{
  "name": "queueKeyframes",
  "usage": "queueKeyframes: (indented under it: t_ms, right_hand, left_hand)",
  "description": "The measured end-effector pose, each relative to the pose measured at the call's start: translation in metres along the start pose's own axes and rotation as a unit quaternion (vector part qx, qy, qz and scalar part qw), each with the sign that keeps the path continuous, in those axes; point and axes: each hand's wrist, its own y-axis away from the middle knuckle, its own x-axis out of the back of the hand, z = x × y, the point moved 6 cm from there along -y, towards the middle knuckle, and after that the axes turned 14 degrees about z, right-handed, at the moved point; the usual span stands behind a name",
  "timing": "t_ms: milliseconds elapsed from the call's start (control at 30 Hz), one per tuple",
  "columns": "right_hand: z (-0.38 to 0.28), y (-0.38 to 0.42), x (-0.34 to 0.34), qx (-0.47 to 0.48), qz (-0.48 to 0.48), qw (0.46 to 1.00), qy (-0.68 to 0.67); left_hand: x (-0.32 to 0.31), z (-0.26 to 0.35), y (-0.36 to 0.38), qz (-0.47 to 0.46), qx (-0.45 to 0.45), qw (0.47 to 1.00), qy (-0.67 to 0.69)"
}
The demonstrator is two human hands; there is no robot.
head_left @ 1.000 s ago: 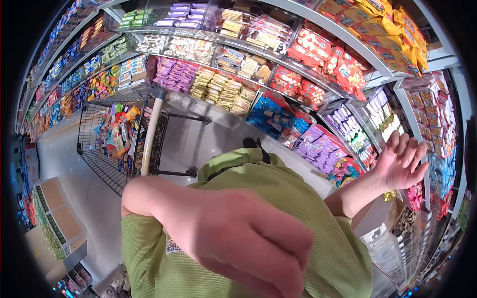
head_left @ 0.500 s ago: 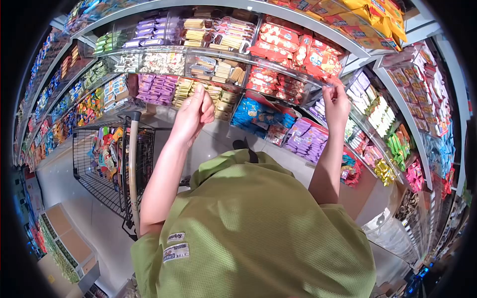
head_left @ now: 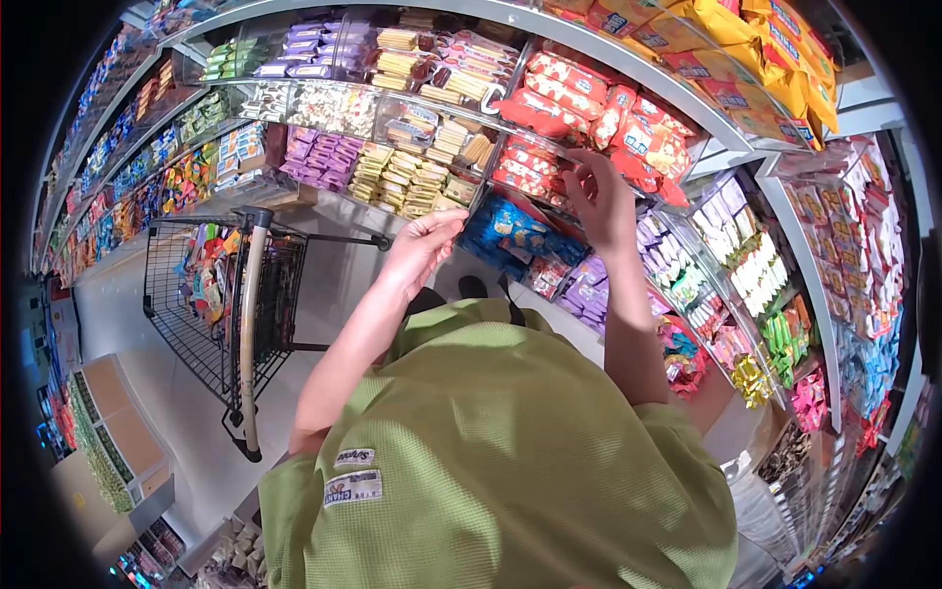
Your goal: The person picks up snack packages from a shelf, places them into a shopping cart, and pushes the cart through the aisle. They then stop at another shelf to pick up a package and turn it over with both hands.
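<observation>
My left hand is stretched toward the shelf front, fingers extended, beside the yellow biscuit packs and the blue snack packets. Nothing shows in it. My right hand is raised at the clear shelf rail, with its fingertips against the red snack packets. Whether it grips one is hidden by the fingers. My green shirt fills the lower middle of the view.
A black wire shopping cart with several colourful packets inside stands to my left, its pale handle toward me. Curved shelves of snacks wrap around the front and right. Purple packets lie below my right arm. Grey aisle floor runs left.
My left hand has dropped from the yellow biscuit packs and moved right, toward the blue packets. My right hand has slid left along the shelf of red packets. The view has shifted slightly.
</observation>
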Motion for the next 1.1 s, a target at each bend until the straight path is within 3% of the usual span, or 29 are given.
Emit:
queueKeyframes:
  t_ms: [200, 400, 633, 900, 1100]
  right_hand:
    - [-0.009, 0.003, -0.003, -0.004, 0.017, 1.000, 0.014]
    - [0.011, 0.025, 0.012, -0.084, 0.068, 0.994, 0.019]
    - [0.018, 0.033, 0.030, -0.125, 0.114, 0.986, 0.000]
    - [0.046, 0.019, 0.063, -0.054, 0.178, 0.979, 0.085]
    - [0.043, 0.004, 0.071, -0.008, 0.148, 0.982, 0.117]
  left_hand:
    - [-0.005, 0.016, -0.024, 0.009, -0.007, 1.000, 0.009]
    - [-0.018, 0.017, -0.039, -0.035, 0.032, 0.999, -0.018]
    - [-0.017, 0.012, -0.050, -0.020, 0.110, 0.992, 0.056]
    - [-0.027, -0.019, -0.045, -0.037, 0.097, 0.989, 0.107]
    - [-0.032, -0.034, -0.032, -0.015, 0.092, 0.990, 0.110]
